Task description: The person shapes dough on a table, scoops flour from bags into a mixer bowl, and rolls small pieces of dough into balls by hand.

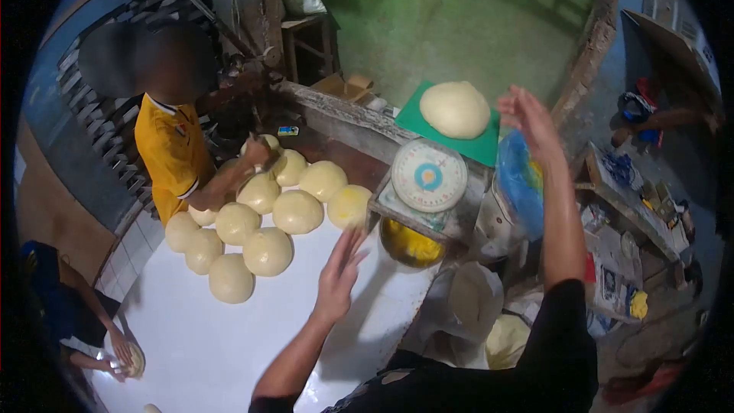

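Two-handed, cup the large dough ball (455, 110) on the green board (417, 107) low from opposite sides, palms spread wide. Probably soft and likely to dent under pinching fingertips; better to support from beneath, keep level and stay clear of the scale (430, 175) just in front. Nothing held in the left hand (335, 281), open with fingers extended, raised near the rounded dough pieces (297, 212) on the table (183, 336); hard to tell whether touching the closest one. Nothing held in the right hand (535, 126) either, loosely open beside the green board, apart from the large dough ball.
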